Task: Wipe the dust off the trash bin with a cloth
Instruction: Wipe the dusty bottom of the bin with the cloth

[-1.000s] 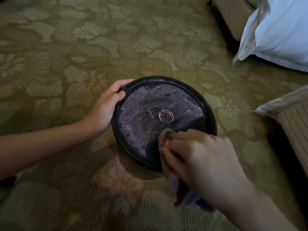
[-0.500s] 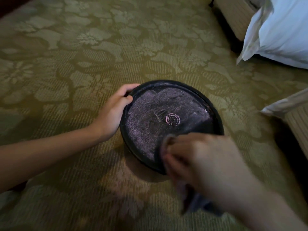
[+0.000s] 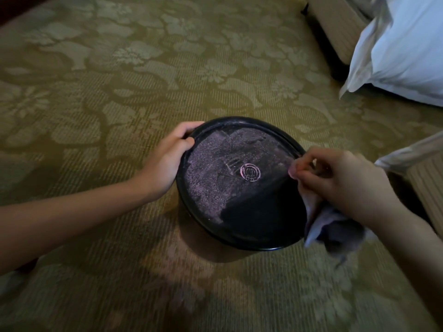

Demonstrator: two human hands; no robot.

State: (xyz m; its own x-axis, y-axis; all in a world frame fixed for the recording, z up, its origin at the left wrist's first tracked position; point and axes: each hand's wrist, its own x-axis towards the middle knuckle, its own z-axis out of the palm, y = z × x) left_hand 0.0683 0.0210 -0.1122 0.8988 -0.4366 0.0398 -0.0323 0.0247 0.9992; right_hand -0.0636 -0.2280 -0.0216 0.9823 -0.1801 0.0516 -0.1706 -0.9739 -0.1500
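Head view: left grip (image 3: 165,162) clasps rim of round black trash bin (image 3: 251,224); right grip (image 3: 340,180) pinches pale cloth (image 3: 335,227). Best: overlapping strokes toward dusty left.

A bedroom, possibly in a hotel: an olive-gold carpet (image 3: 143,68) woven with a large floral pattern covers the floor. At upper right, a white pillow (image 3: 407,56) overhangs the edge of a bed base (image 3: 335,27) upholstered in ribbed beige fabric. A second ribbed beige base (image 3: 429,188), with white bedding (image 3: 407,153) lying over its top, stands at the right edge.
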